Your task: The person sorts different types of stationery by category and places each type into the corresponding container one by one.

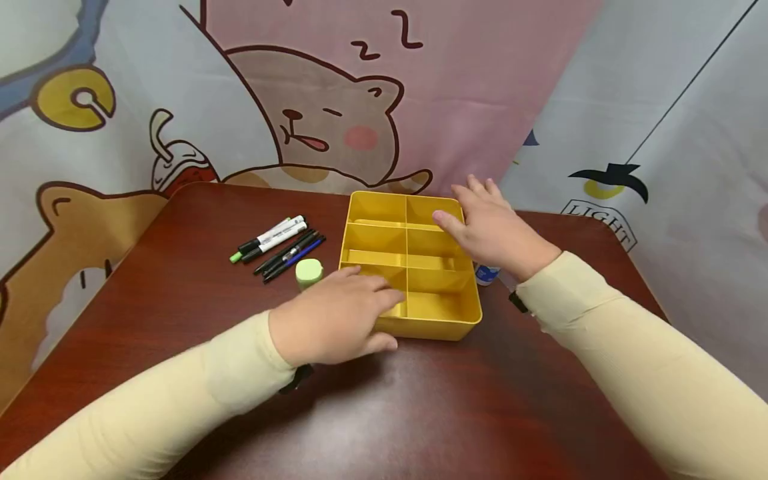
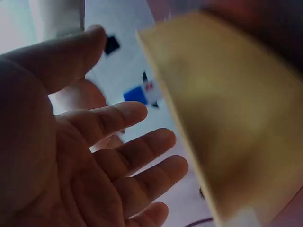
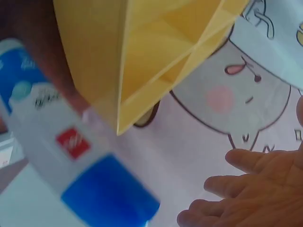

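Observation:
A yellow organizer box [image 1: 441, 330] with several compartments stands on the table. My left hand [image 1: 342, 317] hovers over its near left corner, fingers spread; the left wrist view shows that palm [image 2: 80, 179] beside the box wall [image 2: 236, 109] with nothing in it. At the far right side of the box is my right hand [image 1: 495, 230], fingers extended; whether it touches the rim cannot be told. Beneath this hand, beside the box's right wall, a white and blue bottle [image 1: 487, 275] is partly hidden. The right wrist view shows the bottle's label and blue cap [image 3: 111, 194] up close.
Left of the box lie white markers [image 1: 282, 233] and several dark pens [image 1: 291, 253], one of them blue. A pale green rounded object [image 1: 309, 272] stands between them and my left hand. A printed cloth [image 1: 336, 120] hangs behind the table [image 1: 432, 413].

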Demonstrator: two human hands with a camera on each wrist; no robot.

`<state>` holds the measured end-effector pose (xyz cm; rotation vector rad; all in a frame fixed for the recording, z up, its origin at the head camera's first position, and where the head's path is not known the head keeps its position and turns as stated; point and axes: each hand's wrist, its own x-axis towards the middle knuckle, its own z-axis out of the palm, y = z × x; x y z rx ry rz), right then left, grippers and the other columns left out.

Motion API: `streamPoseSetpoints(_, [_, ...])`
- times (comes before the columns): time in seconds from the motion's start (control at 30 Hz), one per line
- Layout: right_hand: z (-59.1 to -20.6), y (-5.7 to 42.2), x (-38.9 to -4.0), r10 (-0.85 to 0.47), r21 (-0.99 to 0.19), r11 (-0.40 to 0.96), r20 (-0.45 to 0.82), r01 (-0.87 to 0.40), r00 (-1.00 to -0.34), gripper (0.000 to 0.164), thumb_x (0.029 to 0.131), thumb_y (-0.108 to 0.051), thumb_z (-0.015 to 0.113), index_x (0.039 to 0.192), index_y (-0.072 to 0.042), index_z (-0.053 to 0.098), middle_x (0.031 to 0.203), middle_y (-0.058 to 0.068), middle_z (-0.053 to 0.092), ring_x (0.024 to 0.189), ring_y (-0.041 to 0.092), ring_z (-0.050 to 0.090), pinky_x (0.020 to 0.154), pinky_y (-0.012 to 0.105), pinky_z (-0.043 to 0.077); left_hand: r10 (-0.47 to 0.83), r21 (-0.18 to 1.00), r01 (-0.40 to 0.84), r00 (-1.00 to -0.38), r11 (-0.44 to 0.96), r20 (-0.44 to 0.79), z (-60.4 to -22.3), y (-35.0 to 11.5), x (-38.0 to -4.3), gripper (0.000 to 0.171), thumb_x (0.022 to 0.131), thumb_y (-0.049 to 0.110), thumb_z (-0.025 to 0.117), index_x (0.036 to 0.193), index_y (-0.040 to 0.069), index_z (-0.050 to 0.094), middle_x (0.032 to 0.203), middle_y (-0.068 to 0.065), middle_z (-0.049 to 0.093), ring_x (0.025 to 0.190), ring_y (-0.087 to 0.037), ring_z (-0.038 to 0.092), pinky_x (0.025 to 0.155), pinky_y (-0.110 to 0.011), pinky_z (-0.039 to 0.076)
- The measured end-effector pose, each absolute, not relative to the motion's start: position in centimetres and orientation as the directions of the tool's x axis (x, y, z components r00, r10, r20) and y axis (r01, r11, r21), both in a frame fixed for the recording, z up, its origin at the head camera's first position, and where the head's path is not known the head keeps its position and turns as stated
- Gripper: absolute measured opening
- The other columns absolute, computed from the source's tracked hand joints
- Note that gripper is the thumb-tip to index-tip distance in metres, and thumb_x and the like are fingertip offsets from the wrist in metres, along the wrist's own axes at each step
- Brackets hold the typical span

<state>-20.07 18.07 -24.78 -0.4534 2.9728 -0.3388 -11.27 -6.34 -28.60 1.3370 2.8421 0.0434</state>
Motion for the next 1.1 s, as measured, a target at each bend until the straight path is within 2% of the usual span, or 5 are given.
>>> streamPoseSetpoints(0.17, [-23.8, 20.2, -19.7, -0.254, -0.265, 0.936, -0.057, -0.231, -0.965, 0.078, 0.094, -0.061, 0.027, 0.149, -0.006, 0.015, 0.153, 0.018, -0.001, 0.134, 0.032, -0.013, 0.106, 0.061, 0.003, 0.78, 0.031, 0.78, -0.626, 0.625, 0.008, -30.7, -6.0, -10.1, 0.056, 0.084, 0.052, 0.061, 0.127, 0.017, 0.052, 0.111, 0.002, 0.059, 0.102, -0.014, 0.05, 0.097, -0.046, 0.036])
streamPoseSetpoints(0.33, [-23.7, 22.2, -19.8, -0.215, -0.262, 0.945, -0.041, -0.197, -0.976, 0.076, 0.095, -0.058, 0.029, 0.147, -0.003, 0.02, 0.153, 0.02, 0.005, 0.136, 0.032, -0.004, 0.106, 0.061, 0.008, 0.764, 0.05, 0.765, -0.644, 0.643, 0.038, -32.6, -5.7, -10.2, 0.044, 0.086, 0.043, 0.063, 0.119, 0.016, 0.052, 0.09, 0.003, 0.056, 0.078, -0.015, 0.054, 0.071, -0.039, 0.047])
streamPoseSetpoints(0.6, [-25.6, 24.3, -20.1, -0.155, -0.262, 0.957, -0.091, -0.127, -0.984, 0.084, 0.089, -0.064, 0.04, 0.145, -0.003, 0.026, 0.146, 0.023, 0.027, 0.126, 0.04, 0.028, 0.099, 0.063, 0.026, 0.738, 0.015, 0.754, -0.647, 0.657, 0.189, -34.9, -5.3, -11.1, 0.012, 0.089, 0.019, 0.057, 0.082, 0.018, 0.047, 0.064, 0.006, 0.043, 0.05, -0.012, 0.041, 0.042, -0.031, 0.036])
streamPoseSetpoints(0.8, [-28.0, 24.9, -20.5, -0.153, -0.263, 0.958, -0.132, -0.114, -0.979, 0.067, 0.09, -0.048, 0.055, 0.136, -0.003, 0.038, 0.121, 0.02, 0.051, 0.095, 0.031, 0.054, 0.083, 0.057, 0.047, 0.725, -0.042, 0.748, -0.625, 0.662, 0.29, -35.7, -5.5, -11.1, 0.017, 0.08, 0.004, 0.049, 0.073, 0.018, 0.043, 0.057, 0.006, 0.037, 0.044, -0.01, 0.035, 0.036, -0.029, 0.028])
streamPoseSetpoints(1.1, [-28.8, 24.4, -21.2, -0.133, -0.268, 0.958, -0.102, -0.102, -0.986, 0.04, 0.087, -0.033, 0.064, 0.115, -0.007, 0.051, 0.101, 0.014, 0.061, 0.08, 0.026, 0.058, 0.075, 0.051, 0.051, 0.714, -0.065, 0.737, -0.623, 0.672, 0.32, -36.0, -5.5, -11.2, 0.018, 0.079, 0.005, 0.05, 0.072, 0.019, 0.043, 0.054, 0.007, 0.038, 0.043, -0.01, 0.037, 0.035, -0.03, 0.03])
